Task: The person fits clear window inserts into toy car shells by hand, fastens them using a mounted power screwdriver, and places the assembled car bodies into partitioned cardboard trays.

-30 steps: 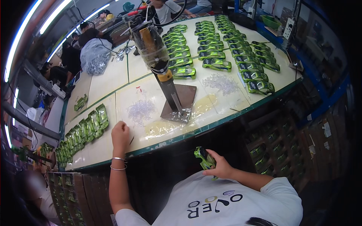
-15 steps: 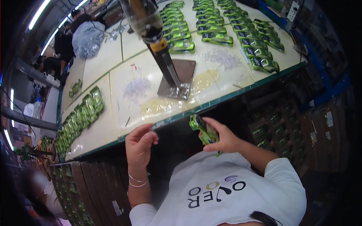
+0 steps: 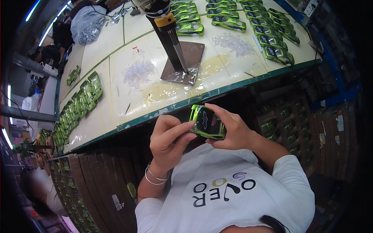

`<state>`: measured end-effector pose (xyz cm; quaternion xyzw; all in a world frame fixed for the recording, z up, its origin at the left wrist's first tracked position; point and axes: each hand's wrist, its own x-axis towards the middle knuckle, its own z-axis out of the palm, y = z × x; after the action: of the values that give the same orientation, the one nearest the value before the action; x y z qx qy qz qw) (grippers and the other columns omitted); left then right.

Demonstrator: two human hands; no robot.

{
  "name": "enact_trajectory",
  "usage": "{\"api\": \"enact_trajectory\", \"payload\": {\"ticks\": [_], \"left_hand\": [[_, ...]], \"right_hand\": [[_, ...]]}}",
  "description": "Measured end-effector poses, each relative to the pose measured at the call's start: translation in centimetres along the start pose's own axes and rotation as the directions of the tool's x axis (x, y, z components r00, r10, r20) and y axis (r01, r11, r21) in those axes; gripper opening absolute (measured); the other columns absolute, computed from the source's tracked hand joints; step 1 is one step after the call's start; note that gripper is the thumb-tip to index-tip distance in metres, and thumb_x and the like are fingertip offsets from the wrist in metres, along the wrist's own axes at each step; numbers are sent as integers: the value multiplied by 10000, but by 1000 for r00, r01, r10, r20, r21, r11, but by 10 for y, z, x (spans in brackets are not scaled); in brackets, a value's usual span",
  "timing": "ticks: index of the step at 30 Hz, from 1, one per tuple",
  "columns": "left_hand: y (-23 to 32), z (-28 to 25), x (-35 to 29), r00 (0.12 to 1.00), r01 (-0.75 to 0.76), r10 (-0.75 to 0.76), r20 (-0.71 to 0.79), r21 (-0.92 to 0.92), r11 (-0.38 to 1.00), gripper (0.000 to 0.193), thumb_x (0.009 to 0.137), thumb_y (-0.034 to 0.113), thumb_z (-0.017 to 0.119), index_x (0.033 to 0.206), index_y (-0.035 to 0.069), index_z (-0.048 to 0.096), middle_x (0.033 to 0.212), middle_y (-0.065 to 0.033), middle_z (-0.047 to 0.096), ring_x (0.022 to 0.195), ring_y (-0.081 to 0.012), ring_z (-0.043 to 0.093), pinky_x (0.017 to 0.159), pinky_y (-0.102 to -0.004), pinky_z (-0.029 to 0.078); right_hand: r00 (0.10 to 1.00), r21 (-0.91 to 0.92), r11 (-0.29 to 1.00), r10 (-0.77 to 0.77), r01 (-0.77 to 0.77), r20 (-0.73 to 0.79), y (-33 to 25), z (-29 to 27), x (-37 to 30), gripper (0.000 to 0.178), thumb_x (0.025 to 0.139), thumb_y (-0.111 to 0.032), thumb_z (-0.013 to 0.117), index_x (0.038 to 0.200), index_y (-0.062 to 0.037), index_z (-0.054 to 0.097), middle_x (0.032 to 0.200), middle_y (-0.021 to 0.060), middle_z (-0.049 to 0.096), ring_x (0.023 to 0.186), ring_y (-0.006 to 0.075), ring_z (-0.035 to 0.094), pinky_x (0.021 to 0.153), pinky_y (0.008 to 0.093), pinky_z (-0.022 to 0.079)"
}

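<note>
A green toy car body [image 3: 207, 123] with a dark hood and a pale printed mark is in my right hand [image 3: 234, 128], gripped along its edge just in front of the table. The left hand [image 3: 169, 136] has its thumb and forefinger brought together at the other end of the car body. Whatever small piece that pinch may hold is too small to make out. On the table lie two loose heaps of small clear plastic parts, one on the left [image 3: 139, 73] and one on the right [image 3: 234, 43].
A press-like tool [image 3: 173, 42] stands over a brown plate [image 3: 190, 54] on the table. Rows of green car bodies [image 3: 268, 40] fill the back right, and another row [image 3: 79, 99] lines the left. Stacked brown trays [image 3: 93, 182] stand below. A person [image 3: 42, 192] is at lower left.
My left hand has moved right and up to the car body, its fingertips now at the end. The right hand has turned the car body so its hood faces up.
</note>
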<state>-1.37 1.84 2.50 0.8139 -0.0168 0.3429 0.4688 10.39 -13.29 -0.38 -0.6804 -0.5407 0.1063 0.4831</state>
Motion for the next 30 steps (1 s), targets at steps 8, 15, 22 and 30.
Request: {"api": "enact_trajectory", "payload": {"ticks": [8,15,22,30], "left_hand": [[-2,-2,1,998,14,-16,64,34,999,308,590,11,697,891,28,632,722,-39,440,570,-111,417,481,-206,340],[-4,-3,-1,998,11,-12,57,17,1000,311,586,17,699,890,26,633,717,-39,443,572,-112,417,477,-207,336],[-3,-3,-3,998,6,-7,58,25,1000,310,577,27,707,879,24,637,716,-39,441,573,-110,414,476,-206,333],[-1,-7,1,991,-73,61,119,101,992,332,557,35,709,881,37,635,701,-42,437,593,-154,427,500,-243,350]], "right_hand": [[997,-55,996,-75,74,-7,2,-2,2,746,540,-117,705,1183,7,346,905,131,529,688,223,561,603,288,474],[996,-72,994,-88,87,-7,1,-2,4,744,520,-105,714,1162,33,362,857,125,529,661,204,551,590,278,466],[994,-99,990,-107,104,-20,1,-3,3,735,522,-106,717,1156,32,372,857,125,529,656,202,549,584,277,466],[989,-88,986,-143,139,-37,1,-3,3,736,513,-97,720,1155,33,385,849,122,533,652,197,545,577,276,463]]}}
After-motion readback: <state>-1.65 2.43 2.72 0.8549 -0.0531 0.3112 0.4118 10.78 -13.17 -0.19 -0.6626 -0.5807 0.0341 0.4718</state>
